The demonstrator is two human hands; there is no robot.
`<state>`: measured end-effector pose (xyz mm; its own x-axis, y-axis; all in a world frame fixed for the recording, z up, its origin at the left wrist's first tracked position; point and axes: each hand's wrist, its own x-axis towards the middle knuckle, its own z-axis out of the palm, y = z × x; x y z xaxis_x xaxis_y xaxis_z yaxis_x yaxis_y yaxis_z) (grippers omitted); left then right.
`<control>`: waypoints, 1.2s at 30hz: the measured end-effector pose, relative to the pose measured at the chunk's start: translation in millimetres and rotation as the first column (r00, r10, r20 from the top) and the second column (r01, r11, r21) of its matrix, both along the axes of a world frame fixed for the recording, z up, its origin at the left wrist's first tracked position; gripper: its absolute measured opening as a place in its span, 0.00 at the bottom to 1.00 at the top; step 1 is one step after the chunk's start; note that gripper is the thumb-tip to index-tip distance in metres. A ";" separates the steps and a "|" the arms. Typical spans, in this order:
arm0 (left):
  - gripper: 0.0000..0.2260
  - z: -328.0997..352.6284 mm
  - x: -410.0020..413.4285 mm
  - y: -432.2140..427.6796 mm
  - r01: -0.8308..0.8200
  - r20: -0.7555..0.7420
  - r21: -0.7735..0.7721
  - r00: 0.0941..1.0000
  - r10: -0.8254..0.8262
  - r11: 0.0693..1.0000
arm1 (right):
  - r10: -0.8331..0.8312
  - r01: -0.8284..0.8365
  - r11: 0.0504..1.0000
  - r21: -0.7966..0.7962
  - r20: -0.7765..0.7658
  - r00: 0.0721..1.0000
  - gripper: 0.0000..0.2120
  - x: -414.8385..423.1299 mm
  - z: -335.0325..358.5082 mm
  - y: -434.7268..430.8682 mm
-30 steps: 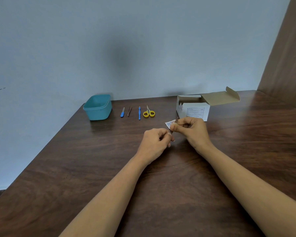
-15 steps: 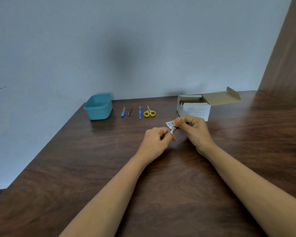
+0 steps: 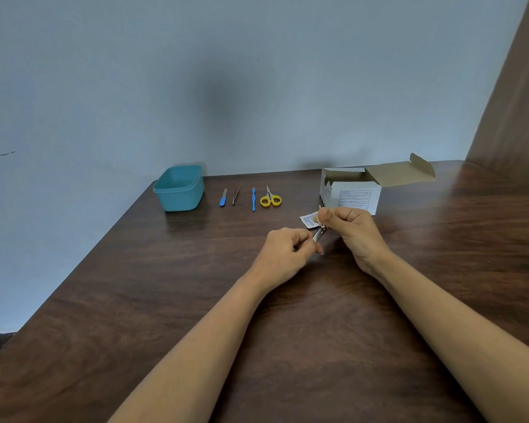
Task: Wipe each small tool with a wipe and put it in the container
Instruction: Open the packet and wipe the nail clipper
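Nail clipper, small silver metal [image 3: 319, 234], long axis slanting away from teal plastic container [image 3: 179, 190]. Left hand [image 3: 283, 254], nearer container, grips low end; right hand [image 3: 348, 230] pinches white wipe [image 3: 308, 220] on top end.

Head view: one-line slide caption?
Left hand and right hand grip a small metal tool; four tools lie in a row beside the teal container.

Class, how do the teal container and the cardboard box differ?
The teal container is rounded and lidless; the cardboard box is white, square-edged, its flap folded open. The container stands left of the row of tools, the box right. Both stand open on the table.
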<state>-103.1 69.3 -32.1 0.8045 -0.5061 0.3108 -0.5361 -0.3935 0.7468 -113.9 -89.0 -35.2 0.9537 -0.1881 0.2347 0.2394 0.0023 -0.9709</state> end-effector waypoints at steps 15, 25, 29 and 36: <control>0.11 -0.4 1.4 -0.8 -0.020 -0.029 0.013 0.999 0.021 1.000 | 0.062 -0.065 0.992 0.104 0.024 0.998 0.21 -2.6 6.5 -1.9; 0.11 0.2 0.6 -1.3 -0.013 -0.016 0.023 1.000 0.013 1.000 | -0.035 0.029 0.986 0.164 0.033 0.999 0.14 -1.1 6.2 1.8; 0.11 0.6 0.4 -1.0 -0.011 -0.025 0.041 1.000 0.012 0.999 | 0.039 -0.045 0.983 0.181 0.039 0.999 0.10 -2.4 6.6 3.8; 0.11 1.2 0.2 -0.9 0.005 -0.006 0.065 1.000 -0.005 0.998 | -0.011 0.011 0.991 0.133 0.003 1.000 0.16 -4.9 9.5 6.5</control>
<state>-102.9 68.4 -30.9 0.8037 -0.5292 0.2721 -0.5336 -0.4385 0.7232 -118.9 -82.5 -25.7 0.9506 -0.2283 0.2102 0.2434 0.1285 -0.9614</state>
